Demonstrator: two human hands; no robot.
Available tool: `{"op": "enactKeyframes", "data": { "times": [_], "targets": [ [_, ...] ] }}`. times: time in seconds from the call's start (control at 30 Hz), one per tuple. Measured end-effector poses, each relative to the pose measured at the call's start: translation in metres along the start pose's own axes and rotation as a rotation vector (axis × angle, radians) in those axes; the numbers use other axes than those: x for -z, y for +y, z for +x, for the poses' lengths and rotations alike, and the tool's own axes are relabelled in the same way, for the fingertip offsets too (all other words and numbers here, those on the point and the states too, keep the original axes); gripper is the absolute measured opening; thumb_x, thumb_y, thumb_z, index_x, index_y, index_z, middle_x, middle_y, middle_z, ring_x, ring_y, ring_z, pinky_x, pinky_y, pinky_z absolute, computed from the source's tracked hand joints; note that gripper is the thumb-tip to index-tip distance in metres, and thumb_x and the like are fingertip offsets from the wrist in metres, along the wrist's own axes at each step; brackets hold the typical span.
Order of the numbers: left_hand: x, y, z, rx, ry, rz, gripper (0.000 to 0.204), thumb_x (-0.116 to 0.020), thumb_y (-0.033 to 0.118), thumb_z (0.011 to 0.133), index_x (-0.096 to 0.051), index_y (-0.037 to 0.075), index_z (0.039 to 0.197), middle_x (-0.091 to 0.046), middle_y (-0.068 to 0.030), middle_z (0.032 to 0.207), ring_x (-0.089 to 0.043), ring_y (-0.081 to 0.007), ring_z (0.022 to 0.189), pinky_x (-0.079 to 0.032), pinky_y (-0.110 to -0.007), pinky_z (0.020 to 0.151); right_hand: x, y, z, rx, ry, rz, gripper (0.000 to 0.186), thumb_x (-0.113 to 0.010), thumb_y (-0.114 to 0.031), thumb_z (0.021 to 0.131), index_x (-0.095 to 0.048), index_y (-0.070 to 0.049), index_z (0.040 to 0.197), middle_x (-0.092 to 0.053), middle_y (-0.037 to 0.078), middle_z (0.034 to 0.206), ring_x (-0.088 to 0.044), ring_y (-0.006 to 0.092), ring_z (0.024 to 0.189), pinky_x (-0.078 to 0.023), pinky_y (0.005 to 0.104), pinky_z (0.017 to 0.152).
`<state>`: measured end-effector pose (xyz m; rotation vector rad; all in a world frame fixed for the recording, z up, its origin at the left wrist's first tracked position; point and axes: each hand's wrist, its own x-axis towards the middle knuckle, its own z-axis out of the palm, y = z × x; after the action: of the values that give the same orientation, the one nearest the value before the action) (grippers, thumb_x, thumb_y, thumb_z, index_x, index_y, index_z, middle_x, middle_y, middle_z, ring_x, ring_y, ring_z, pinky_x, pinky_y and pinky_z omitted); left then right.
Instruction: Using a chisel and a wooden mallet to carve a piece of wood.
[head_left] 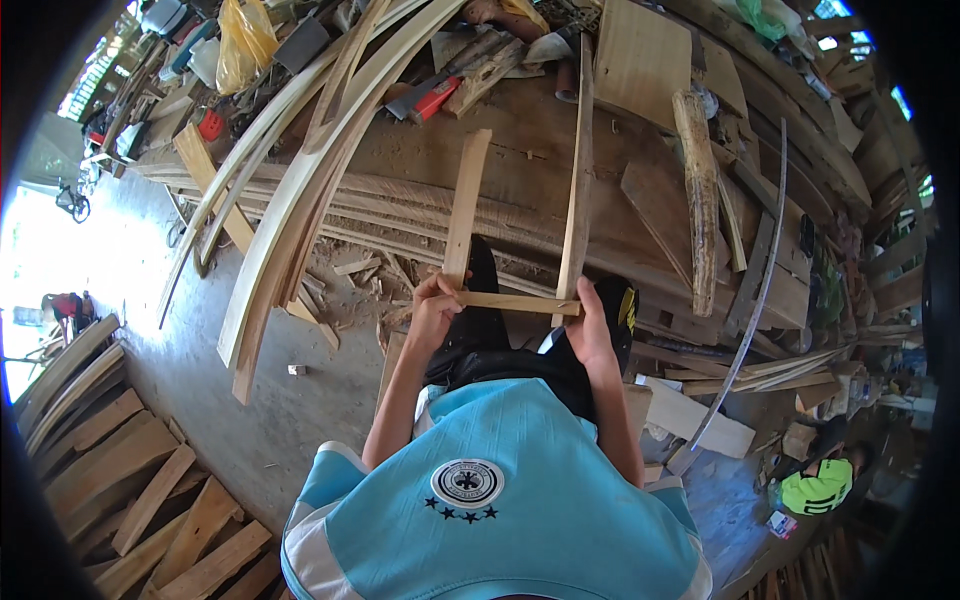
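A short, narrow wooden strip (pixel 518 303) lies crosswise between my hands, in front of my lap. My left hand (pixel 433 312) is closed around its left end, at the foot of a pale flat wooden slat (pixel 467 195) that points away from me. I cannot tell whether those fingers grip the slat too. At the strip's other end, my right hand (pixel 591 325) is closed with the thumb up. Right beside that thumb runs a longer wooden stick (pixel 578 180), reaching far across the workbench; whether the hand touches it is unclear.
Long curved wooden strips (pixel 310 190) overhang the bench (pixel 380 150) at the left. A rough branch-like piece (pixel 697 200) and a wide board (pixel 643 60) lie at the right. Stacked planks (pixel 150 490) fill the lower left. A person in a bright yellow-green top (pixel 815 488) is at lower right.
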<state>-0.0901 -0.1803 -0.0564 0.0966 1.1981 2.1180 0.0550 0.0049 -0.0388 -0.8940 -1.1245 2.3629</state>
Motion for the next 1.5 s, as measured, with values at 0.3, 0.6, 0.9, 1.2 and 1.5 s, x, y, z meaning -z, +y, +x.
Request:
{"op": "enactKeyframes", "data": {
  "times": [0.3, 0.6, 0.9, 1.2, 1.5],
  "targets": [
    [-0.007, 0.010, 0.004, 0.034, 0.014, -0.110, 0.018, -0.045, -0.014, 0.052, -0.043, 0.003, 0.056, -0.054, -0.0170, 0.090, -0.052, -0.0184, 0.078, -0.042, -0.022, 0.058, -0.012, 0.012, 0.021, -0.153, -0.137, 0.342, 0.045, -0.045, -0.040, 0.084, -0.045, -0.006, 0.113, -0.054, 0.007, 0.085, -0.055, 0.0162, 0.076, -0.046, 0.0292, 0.067],
    [0.009, 0.002, 0.005, 0.050, 0.026, 0.056, 0.020, -0.045, -0.012, 0.050, -0.044, 0.004, 0.061, -0.049, -0.0057, 0.072, -0.051, -0.0166, 0.068, -0.042, -0.023, 0.065, -0.018, -0.005, 0.009, -0.173, -0.075, 0.270, 0.041, -0.038, -0.040, 0.086, -0.048, -0.008, 0.109, -0.058, 0.009, 0.093, -0.056, 0.0198, 0.081, -0.044, 0.0324, 0.076],
    [0.005, 0.004, 0.004, 0.001, 0.039, 0.047, 0.020, -0.046, -0.011, 0.050, -0.044, 0.005, 0.062, -0.044, -0.0029, 0.066, -0.049, -0.0163, 0.067, -0.042, -0.024, 0.064, -0.018, -0.008, -0.003, -0.046, -0.146, 0.066, 0.043, -0.039, -0.017, 0.086, -0.034, -0.007, 0.127, -0.048, 0.011, 0.115, -0.052, 0.0193, 0.100, -0.043, 0.0329, 0.084],
    [0.005, 0.013, 0.000, 0.039, 0.053, 0.116, 0.019, -0.046, -0.010, 0.051, -0.043, 0.005, 0.061, -0.043, -0.0026, 0.066, -0.045, -0.0147, 0.062, -0.039, -0.023, 0.058, -0.021, -0.010, -0.004, -0.008, 0.000, -0.141, 0.045, -0.048, -0.009, 0.082, -0.036, -0.002, 0.124, -0.053, 0.006, 0.107, -0.053, 0.0132, 0.093, -0.043, 0.0268, 0.078],
    [0.011, 0.018, -0.003, -0.033, 0.011, 0.245, 0.016, -0.047, -0.006, 0.049, -0.043, 0.005, 0.059, -0.043, -0.0005, 0.063, -0.042, -0.0096, 0.059, -0.031, -0.021, 0.051, -0.030, -0.001, -0.004, 0.107, 0.023, -0.353, 0.032, -0.054, -0.008, 0.077, -0.051, 0.001, 0.107, -0.057, 0.002, 0.075, -0.049, 0.0054, 0.066, -0.038, 0.0190, 0.058]
  ]
}}
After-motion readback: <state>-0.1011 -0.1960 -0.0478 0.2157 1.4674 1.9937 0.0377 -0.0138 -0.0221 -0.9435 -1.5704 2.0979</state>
